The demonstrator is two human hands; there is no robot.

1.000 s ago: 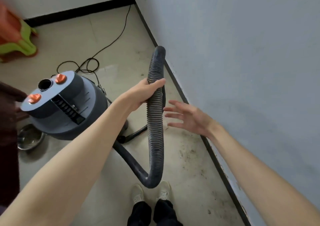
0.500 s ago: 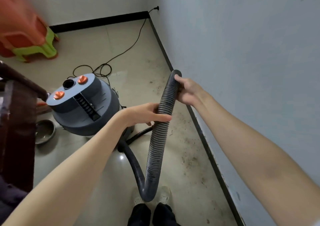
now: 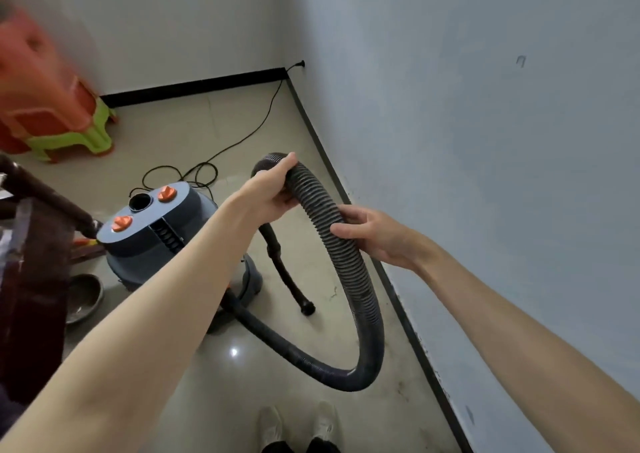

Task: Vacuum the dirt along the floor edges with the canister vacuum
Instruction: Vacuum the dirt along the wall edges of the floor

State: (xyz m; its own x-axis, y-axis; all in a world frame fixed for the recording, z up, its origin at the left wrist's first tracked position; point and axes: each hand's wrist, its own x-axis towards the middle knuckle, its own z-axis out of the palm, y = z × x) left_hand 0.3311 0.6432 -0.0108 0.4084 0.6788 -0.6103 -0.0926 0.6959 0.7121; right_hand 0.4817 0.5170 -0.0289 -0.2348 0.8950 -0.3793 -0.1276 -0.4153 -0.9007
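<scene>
Dark ribbed corrugated hose (image 3: 360, 289) was gripped by left hand (image 3: 273, 192) and right hand (image 3: 375, 236); black nozzle (image 3: 306, 308) was off-edge, repositioning needed toward the floor's right edge.

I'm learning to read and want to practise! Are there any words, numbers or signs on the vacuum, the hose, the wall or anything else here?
No words, numbers or signs can be read in this picture.
Canister vacuum: no label shows, only two orange knobs.
Hose: plain ribbed, no print.
Wall: one small dark mark, too small to tell if it is a letter.
Stacked stools: blurred, no print visible.
</scene>
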